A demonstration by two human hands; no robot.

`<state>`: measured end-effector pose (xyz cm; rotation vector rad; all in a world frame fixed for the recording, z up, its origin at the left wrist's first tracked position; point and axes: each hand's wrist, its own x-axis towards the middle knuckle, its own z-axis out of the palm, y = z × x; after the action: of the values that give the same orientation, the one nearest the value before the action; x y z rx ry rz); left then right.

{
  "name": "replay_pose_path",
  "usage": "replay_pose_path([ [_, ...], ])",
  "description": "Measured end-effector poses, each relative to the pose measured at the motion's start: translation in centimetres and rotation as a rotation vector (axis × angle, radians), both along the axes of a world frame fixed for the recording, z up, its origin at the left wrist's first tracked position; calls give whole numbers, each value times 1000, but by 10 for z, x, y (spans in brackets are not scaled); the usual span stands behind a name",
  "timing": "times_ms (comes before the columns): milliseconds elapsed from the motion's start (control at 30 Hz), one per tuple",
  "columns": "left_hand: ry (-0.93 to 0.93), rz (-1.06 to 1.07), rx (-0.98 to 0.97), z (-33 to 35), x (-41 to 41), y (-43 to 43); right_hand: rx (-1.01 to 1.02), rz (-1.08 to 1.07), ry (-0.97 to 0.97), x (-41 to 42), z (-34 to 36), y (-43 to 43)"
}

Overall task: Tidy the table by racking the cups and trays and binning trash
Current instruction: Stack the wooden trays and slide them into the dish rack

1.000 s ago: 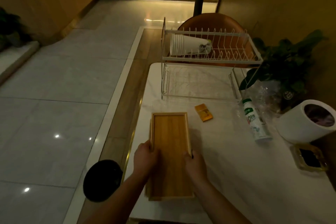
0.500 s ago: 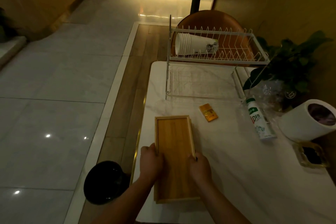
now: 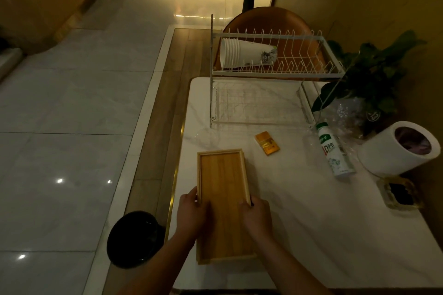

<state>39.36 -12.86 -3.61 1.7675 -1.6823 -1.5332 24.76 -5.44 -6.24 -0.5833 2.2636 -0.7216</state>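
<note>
Wooden trays (image 3: 223,201), stacked, lie on the white marble table (image 3: 311,223) in a dim room with pale floor tiles, their long axis running away from the person toward the dish rack (image 3: 271,74). Left hand (image 3: 191,213) and right hand (image 3: 255,214) clasp the long edges.

tray (image 3: 223,201): wood, visible grain, matt finish. table (image 3: 311,235): pale marbled top, smooth, faint sheen. dish rack (image 3: 275,72): white coated wire. stacked cups (image 3: 242,56): white paper, matt. bottle (image 3: 334,151): glossy plastic. floor (image 3: 67,127): polished tile, lamp reflections noted.
</note>
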Motion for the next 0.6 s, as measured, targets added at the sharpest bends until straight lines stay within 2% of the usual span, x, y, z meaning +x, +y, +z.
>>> replay_pose_path([
  [233, 82, 90, 148, 2, 8, 4, -32, 27, 14, -5, 2, 2],
  [333, 109, 120, 184, -2, 12, 3, 21, 61, 9, -3, 1, 5],
  [600, 123, 84, 119, 3, 8, -1, 21, 103, -31, -5, -4, 2],
])
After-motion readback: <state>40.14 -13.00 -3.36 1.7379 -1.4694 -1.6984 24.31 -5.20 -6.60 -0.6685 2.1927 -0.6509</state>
